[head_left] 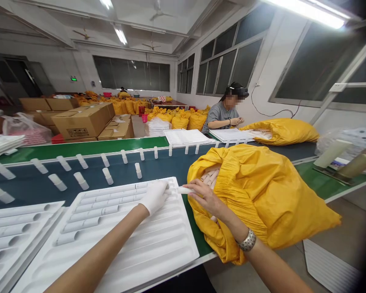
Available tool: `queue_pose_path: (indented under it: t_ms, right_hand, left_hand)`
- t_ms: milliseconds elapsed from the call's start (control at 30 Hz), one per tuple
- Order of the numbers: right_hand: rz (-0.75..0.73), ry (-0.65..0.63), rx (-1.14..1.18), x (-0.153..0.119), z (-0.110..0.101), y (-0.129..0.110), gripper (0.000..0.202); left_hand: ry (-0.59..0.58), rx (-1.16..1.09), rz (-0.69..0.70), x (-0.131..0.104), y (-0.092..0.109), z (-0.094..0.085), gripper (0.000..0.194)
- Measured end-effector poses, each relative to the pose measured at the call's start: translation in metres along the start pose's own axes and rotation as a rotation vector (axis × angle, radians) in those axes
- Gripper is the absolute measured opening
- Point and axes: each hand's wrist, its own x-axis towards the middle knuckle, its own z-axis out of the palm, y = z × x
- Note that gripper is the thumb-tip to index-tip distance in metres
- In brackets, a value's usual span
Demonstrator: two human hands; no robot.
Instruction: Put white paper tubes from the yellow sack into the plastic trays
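My left hand [155,197], in a white glove, is over the upper right part of a white grooved tray [158,248]. Its fingers are closed, and what they hold, if anything, is hidden. My right hand [205,197], bare and with a metal bracelet at the wrist, pinches a short white tube [184,190] that points toward the glove. Several printed white tubes [93,213] lie end to end in the tray's grooves. Just beyond my right hand, more pale tubes [211,176] show in the mouth of a yellow sack [262,195].
Several white capped tubes [108,176] stand on a dark conveyor belt [152,162] behind the tray. A second filled tray [15,232] is at the left. Across the belt sits a person [221,114] beside another yellow sack [286,131]. Cardboard boxes [82,120] are stacked farther back.
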Motion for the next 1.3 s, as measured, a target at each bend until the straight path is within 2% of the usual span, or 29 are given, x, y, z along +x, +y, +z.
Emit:
queue_pose_path:
  t_ms: [100,200,333,433,500,633,733,833,967,1067,1200,1300]
  right_hand:
    - [-0.028,0.064,0.038,-0.003,-0.001,0.002,0.023]
    - [-0.099,0.088,0.068,-0.004,-0.004,-0.008,0.017]
    - [-0.232,0.039,0.096,-0.008,-0.009,-0.032,0.016]
    - [-0.177,-0.011,0.155,-0.011,-0.011,-0.050,0.024]
    - [-0.115,-0.043,0.180,-0.013,-0.009,-0.060,0.028]
    - [-0.090,-0.178,0.170,-0.018,-0.004,-0.071,0.034]
    - [-0.143,-0.314,0.147,-0.021,-0.001,-0.077,0.039]
    - [-0.221,-0.367,0.132,-0.024,0.001,-0.082,0.033]
    - [-0.097,-0.437,0.143,-0.029,0.008,-0.091,0.030]
    - [-0.005,-0.439,0.150,-0.032,0.016,-0.097,0.032]
    - [0.051,-0.469,0.192,-0.032,0.022,-0.104,0.033]
    - [0.032,-0.496,0.204,-0.030,0.024,-0.105,0.034]
  left_hand:
    - [-0.036,-0.193,0.014,-0.022,0.021,-0.008,0.025]
    - [-0.079,-0.355,-0.002,-0.050,0.042,-0.019,0.035]
    - [-0.138,-0.631,-0.099,-0.083,0.062,-0.026,0.036]
    - [-0.096,-0.694,-0.159,-0.105,0.069,-0.023,0.033]
    - [-0.039,-0.708,-0.160,-0.119,0.071,-0.020,0.030]
    - [0.029,-0.728,-0.160,-0.147,0.073,-0.018,0.027]
    - [0.028,-0.722,-0.222,-0.166,0.069,-0.015,0.027]
    - [0.062,-0.705,-0.253,-0.185,0.059,-0.005,0.028]
    - [0.227,-0.604,-0.157,-0.205,0.046,0.013,0.026]
    - [0.294,-0.517,-0.068,-0.212,0.042,0.020,0.024]
    - [0.285,-0.500,-0.090,-0.217,0.047,0.016,0.026]
    - [0.191,-0.603,-0.163,-0.220,0.055,0.007,0.028]
